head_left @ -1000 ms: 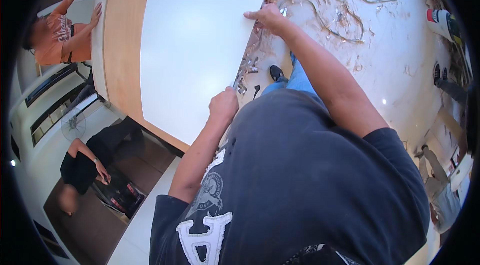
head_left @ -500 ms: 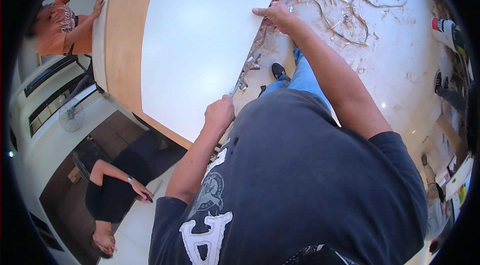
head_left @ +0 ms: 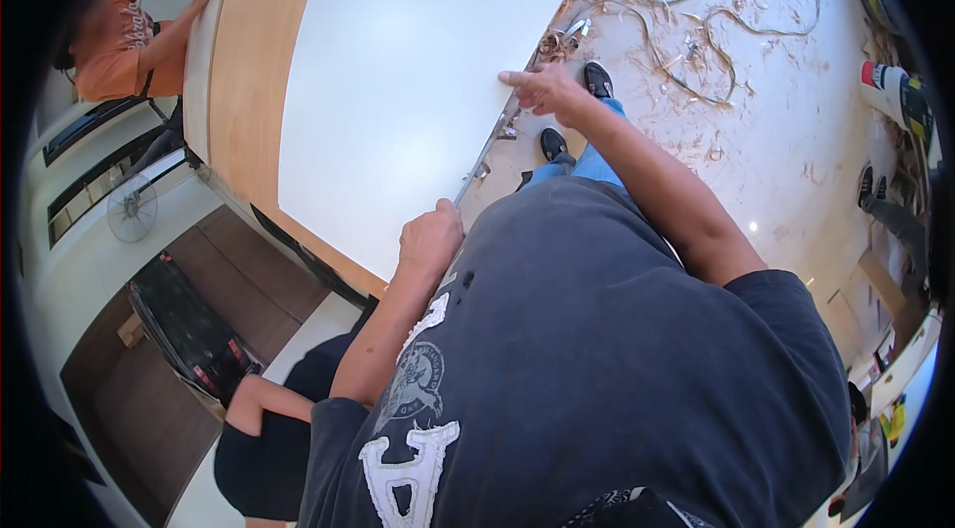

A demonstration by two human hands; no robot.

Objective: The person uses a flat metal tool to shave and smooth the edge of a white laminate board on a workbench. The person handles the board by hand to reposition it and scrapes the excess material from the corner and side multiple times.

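Note:
A large white sheet panel [head_left: 408, 80] lies on a wood-toned board [head_left: 254, 50]. My left hand [head_left: 433, 239] is closed at the panel's near corner, with its fingers partly hidden at the edge. Farther along the same edge is my right hand [head_left: 547, 92]. One digit reaches over the white surface while the other fingers hang loosely bent beside the edge; I see nothing held in them. A thin greyish strip shows along the edge between my two hands.
Shavings and scraps [head_left: 686, 50] litter the pale floor on the right, with a long cable [head_left: 734, 80] looping through them. A person in orange [head_left: 139, 50] leans on the board's far left side. Another in black [head_left: 264, 458] is at lower left, near a standing fan [head_left: 132, 208].
My right hand has slid back along the panel edge toward me, off the far corner. My left hand stays near the near corner. The person in black has moved closer to me.

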